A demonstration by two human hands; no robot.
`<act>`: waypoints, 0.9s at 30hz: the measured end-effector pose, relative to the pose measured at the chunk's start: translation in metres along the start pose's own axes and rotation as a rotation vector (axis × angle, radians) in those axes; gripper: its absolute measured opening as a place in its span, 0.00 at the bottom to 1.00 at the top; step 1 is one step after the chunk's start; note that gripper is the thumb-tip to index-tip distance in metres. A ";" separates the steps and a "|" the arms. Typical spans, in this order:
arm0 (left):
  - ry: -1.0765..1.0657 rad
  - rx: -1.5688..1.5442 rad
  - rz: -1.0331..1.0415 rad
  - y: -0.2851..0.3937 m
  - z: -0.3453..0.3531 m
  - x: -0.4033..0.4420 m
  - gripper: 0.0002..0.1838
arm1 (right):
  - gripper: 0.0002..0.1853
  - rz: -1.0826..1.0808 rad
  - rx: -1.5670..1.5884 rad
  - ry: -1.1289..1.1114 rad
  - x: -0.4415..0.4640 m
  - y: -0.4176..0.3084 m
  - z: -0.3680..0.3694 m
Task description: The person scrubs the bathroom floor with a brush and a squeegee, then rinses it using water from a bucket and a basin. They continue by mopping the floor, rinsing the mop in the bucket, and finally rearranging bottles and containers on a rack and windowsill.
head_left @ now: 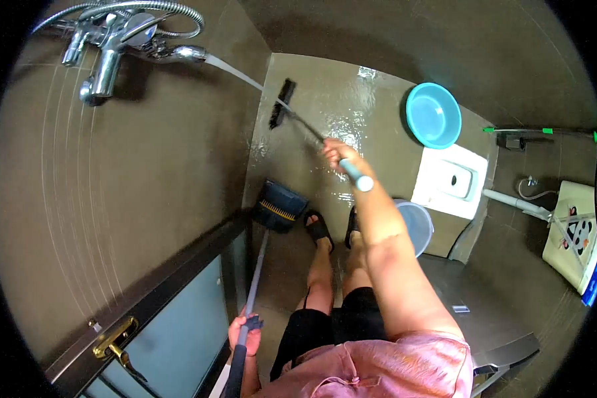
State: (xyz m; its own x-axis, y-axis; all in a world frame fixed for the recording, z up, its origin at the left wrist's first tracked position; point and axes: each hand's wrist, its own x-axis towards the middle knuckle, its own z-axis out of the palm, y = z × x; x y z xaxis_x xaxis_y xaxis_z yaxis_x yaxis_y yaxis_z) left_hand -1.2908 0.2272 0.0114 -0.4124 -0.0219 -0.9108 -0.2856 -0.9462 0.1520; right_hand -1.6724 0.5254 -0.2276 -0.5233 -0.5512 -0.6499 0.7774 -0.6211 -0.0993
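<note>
A long-handled brush [281, 107] with a narrow, dark, bristly head touched wet, shiny brown tiles [378, 106], left of and beyond the white squat toilet [431, 179]. A black dustpan [282, 207] with a row of yellow teeth and a long grey handle lay left of the toilet, nearer the person [378, 371]. A turquoise basin [434, 115] sat just beyond the toilet; a pale tub [419, 229] sat at its near left corner, partly hidden by the outstretched right arm [401, 265]. Well left of the toilet, a chrome wall tap [116, 40] poured water [235, 69]. The right hand [339, 152], stretched forward left of the toilet, had its fingers wrapped around the brush's handle. The left hand [237, 330], low and farther left of the toilet, gripped the dustpan's handle.
</note>
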 end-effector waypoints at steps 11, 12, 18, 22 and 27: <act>0.019 -0.070 0.023 -0.020 0.006 0.016 0.12 | 0.28 -0.027 -0.213 0.147 -0.053 -0.036 0.027; 0.066 -0.017 0.070 -0.024 0.015 0.015 0.13 | 0.21 0.026 -0.186 0.111 -0.024 -0.042 0.038; 0.021 -0.082 0.005 -0.034 0.030 0.017 0.15 | 0.06 -0.099 -0.218 0.038 0.075 -0.065 0.028; 0.017 -0.056 0.022 -0.038 0.037 0.028 0.12 | 0.11 -0.100 0.115 0.071 -0.005 -0.112 -0.066; -0.053 0.038 -0.042 -0.037 0.047 0.040 0.10 | 0.17 -0.010 0.383 0.098 -0.151 -0.080 -0.143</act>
State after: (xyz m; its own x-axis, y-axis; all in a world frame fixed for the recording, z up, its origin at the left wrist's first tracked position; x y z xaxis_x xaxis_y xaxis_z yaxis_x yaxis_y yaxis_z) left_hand -1.3375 0.2766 -0.0122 -0.4445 0.0361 -0.8951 -0.3359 -0.9330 0.1291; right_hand -1.6058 0.7377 -0.2290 -0.4801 -0.4993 -0.7212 0.5759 -0.7996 0.1702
